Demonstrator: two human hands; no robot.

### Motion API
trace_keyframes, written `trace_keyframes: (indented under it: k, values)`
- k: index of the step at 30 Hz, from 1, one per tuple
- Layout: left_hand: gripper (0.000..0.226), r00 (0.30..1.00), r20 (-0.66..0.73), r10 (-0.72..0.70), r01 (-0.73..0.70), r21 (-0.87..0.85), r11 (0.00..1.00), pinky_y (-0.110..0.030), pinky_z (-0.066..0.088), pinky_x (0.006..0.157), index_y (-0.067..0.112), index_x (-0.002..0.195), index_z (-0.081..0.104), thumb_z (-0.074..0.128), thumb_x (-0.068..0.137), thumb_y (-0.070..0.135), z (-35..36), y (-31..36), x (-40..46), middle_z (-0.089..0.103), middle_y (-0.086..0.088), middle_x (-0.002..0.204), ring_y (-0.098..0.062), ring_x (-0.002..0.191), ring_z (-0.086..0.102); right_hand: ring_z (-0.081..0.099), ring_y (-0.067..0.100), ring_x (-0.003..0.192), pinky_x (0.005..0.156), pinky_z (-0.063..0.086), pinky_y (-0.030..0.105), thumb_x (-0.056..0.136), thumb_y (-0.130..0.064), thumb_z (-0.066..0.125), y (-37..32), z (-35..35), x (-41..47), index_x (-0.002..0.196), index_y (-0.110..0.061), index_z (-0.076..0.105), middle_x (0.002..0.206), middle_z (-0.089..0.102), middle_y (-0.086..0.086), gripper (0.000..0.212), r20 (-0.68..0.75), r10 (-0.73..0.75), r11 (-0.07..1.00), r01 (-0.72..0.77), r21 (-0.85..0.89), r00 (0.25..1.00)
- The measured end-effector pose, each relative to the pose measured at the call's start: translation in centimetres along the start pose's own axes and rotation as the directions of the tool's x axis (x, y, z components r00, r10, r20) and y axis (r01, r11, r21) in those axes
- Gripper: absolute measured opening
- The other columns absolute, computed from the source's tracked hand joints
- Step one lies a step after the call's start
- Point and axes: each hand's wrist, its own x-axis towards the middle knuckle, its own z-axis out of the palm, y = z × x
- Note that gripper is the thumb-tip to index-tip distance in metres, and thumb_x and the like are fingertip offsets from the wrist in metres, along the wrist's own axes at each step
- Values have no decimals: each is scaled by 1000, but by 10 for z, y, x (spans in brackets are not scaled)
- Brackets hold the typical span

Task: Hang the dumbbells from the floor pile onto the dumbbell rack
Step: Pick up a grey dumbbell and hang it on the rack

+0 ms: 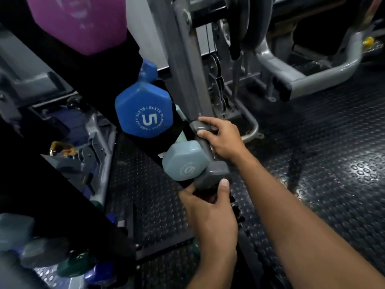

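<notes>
A black dumbbell rack [87, 84] slants across the left of the view. On it hang a purple dumbbell [81, 24], a blue dumbbell marked 5 [143, 113] and a pale grey-blue dumbbell [183, 161]. Right beside the pale one, at the rack's lower edge, is a dark grey dumbbell [212, 174]. My left hand [210, 215] grips its near head from below, thumb over the top. My right hand [224, 138] curls around its far end and handle. Whether it rests on the rack pegs is hidden.
Several dumbbells, pale blue [12, 230], grey [43, 251], green [77, 263] and blue [98, 272], sit low at the bottom left. A grey gym machine frame [187, 59] stands just behind the rack. Black studded rubber floor [323, 153] spreads to the right.
</notes>
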Motion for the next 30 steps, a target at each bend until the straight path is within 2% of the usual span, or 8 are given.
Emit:
trace_keyframes:
  k: [2, 5, 9, 12, 15, 20, 24, 30]
  values:
    - [39, 999, -22, -49, 48, -47, 998, -21, 54, 75, 37, 113, 46, 78, 90, 36, 3, -4, 0, 72, 12, 102, 4, 86, 71, 63, -5, 105, 88, 40, 0, 91, -27, 79, 0, 12, 3, 133, -30, 71, 120, 76, -7, 43, 53, -3, 1000, 3, -10, 999]
    - [29, 995, -18, -103, 101, -85, 991, -28, 56, 78, 38, 113, 45, 70, 97, 38, 6, -6, -2, 76, 19, 89, -1, 85, 74, 68, 7, 116, 102, 51, 26, 96, -26, 72, 3, 21, 9, 133, -34, 71, 121, 76, -10, 37, 164, 24, 1000, -26, 7, 986]
    - [25, 992, 12, -127, 128, -82, 988, -29, 55, 79, 40, 114, 45, 65, 99, 38, -1, -5, -5, 74, 24, 82, -3, 82, 76, 61, 8, 131, 115, 47, 44, 105, -27, 57, 12, 26, 11, 140, -32, 65, 135, 69, -13, 37, 270, 81, 988, -113, 104, 959]
    - [25, 993, 36, -114, 113, 42, 993, -35, 59, 81, 40, 115, 47, 64, 98, 44, -13, -2, -3, 76, 16, 83, -6, 78, 76, 56, 9, 136, 119, 42, 41, 105, -27, 58, 9, 26, 7, 146, -34, 59, 141, 65, -13, 42, 247, 94, 991, -114, 67, 964]
    - [28, 994, 77, -75, 51, 270, 961, -39, 60, 83, 43, 116, 42, 57, 97, 58, -24, 2, 2, 69, 13, 102, -11, 85, 74, 59, 11, 132, 113, 43, 28, 105, -25, 57, -5, 16, 0, 148, -35, 58, 134, 68, -12, 43, 234, 142, 990, -138, -37, 962]
    - [32, 973, 227, 41, -160, 535, 830, -40, 55, 83, 28, 117, 45, 45, 103, 57, -44, 22, 7, 64, 8, 102, -18, 90, 67, 55, 25, 138, 116, 44, 39, 104, -24, 53, -26, -1, -14, 153, -25, 52, 149, 60, 6, 48, 226, 164, 970, -116, -213, 960]
    - [53, 943, 331, 32, -258, 666, 700, -39, 44, 86, 9, 131, 48, 38, 106, 55, -52, 35, 13, 63, -16, 126, -36, 112, 61, 52, 31, 139, 114, 45, 41, 106, -22, 49, -43, -9, -43, 155, -19, 48, 151, 57, 11, 48, 194, 168, 962, -118, -246, 966]
    - [58, 917, 398, -12, -321, 755, 571, -38, 41, 86, 5, 135, 47, 35, 107, 54, -60, 37, 17, 59, -23, 135, -41, 121, 58, 62, 38, 118, 86, 50, 38, 104, -12, 43, -61, -3, -109, 137, -8, 61, 125, 70, 19, 38, 73, 214, 958, -194, -212, 974]
